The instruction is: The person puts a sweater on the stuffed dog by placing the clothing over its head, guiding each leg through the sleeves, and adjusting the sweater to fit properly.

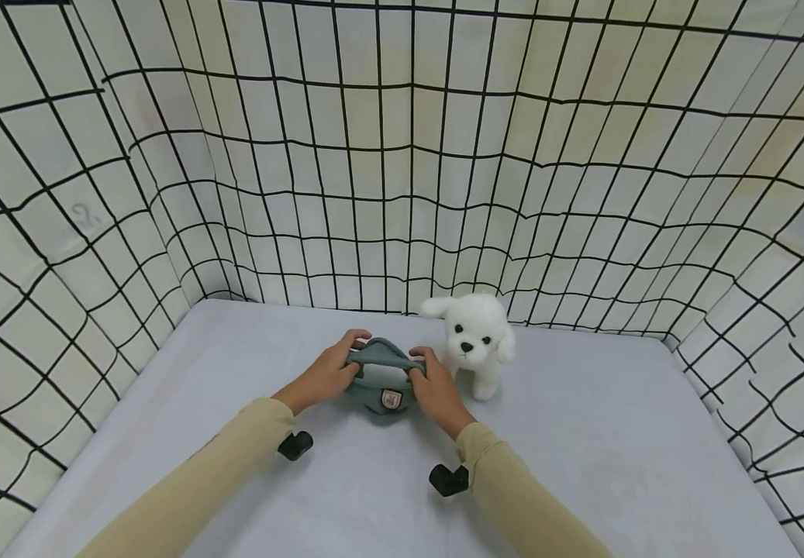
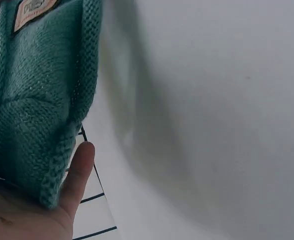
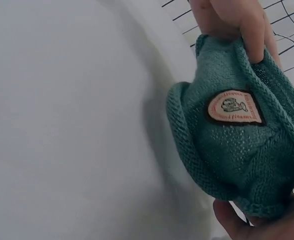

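A small teal knitted garment (image 1: 381,397) with rolled edges and a stitched patch (image 3: 235,106) is held up between both hands, with its opening spread. My left hand (image 1: 326,372) grips its left edge, thumb over the front rim. At the opposite edge, my right hand (image 1: 438,389) pinches the rim between thumb and fingers. In the left wrist view, part of the garment (image 2: 34,95) hides most of the left fingers. A white plush dog (image 1: 474,337) with black eyes and nose stands just behind and right of my right hand.
A white-covered table (image 1: 583,434) lies beneath the hands. Black wire mesh (image 1: 412,147) backed by white sheeting encloses its back and sides. Black wrist devices hang by the left cuff (image 1: 295,446) and right cuff (image 1: 449,480).
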Tool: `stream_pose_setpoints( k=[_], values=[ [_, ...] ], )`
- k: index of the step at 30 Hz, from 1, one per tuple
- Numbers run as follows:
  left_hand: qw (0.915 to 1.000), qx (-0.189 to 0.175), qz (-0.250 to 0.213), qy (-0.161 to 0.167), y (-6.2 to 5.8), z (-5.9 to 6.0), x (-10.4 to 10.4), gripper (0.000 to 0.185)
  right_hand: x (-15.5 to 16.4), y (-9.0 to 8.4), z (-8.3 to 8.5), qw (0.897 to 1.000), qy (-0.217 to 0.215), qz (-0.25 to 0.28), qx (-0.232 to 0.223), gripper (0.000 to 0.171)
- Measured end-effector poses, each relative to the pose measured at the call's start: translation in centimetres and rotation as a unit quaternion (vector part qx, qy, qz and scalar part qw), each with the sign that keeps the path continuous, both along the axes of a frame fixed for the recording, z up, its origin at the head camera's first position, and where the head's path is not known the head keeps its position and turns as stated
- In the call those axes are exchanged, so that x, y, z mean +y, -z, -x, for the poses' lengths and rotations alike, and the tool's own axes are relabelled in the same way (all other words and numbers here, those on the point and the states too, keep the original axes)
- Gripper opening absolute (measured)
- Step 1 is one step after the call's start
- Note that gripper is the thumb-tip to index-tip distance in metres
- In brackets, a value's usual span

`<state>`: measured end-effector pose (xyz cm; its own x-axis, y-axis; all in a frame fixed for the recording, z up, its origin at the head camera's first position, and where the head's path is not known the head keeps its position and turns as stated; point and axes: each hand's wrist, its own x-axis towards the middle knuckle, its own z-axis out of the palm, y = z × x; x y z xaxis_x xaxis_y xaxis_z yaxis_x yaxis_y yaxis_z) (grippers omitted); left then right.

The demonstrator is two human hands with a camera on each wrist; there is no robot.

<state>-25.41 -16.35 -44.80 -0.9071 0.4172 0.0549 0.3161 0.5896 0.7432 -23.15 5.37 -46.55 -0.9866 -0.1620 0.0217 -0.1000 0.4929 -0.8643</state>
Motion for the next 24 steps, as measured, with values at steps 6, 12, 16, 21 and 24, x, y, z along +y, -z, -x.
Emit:
stream_pose_setpoints(
  k=[6, 12, 16, 21, 24],
  values=[
    [0.9998, -0.006, -0.019, 0.001, -0.3, -0.1, 0.0, 0.052, 0.5, -0.4, -0.2, 1.0, -0.013, 0.013, -0.007, 0.041],
    [0.9975, -0.029, -0.063, 0.012, -0.6, -0.4, 0.1, 0.049, 1.5, -0.8, -1.0, 0.999, -0.028, 0.036, 0.01, 0.044],
    [0.9948, -0.025, -0.091, 0.039, -0.9, -0.8, 0.3, 0.048, 2.2, -1.2, -1.7, 0.999, -0.018, 0.027, 0.017, 0.046],
    [0.9874, -0.044, -0.131, 0.078, -1.5, -1.2, 0.6, 0.047, 3.2, -2.1, -2.9, 0.999, -0.018, 0.035, 0.022, 0.047],
    [0.9825, -0.061, -0.147, 0.097, -2.0, -1.5, 0.8, 0.047, 3.8, -2.7, -3.6, 0.998, -0.028, 0.036, 0.035, 0.046]
  ],
)
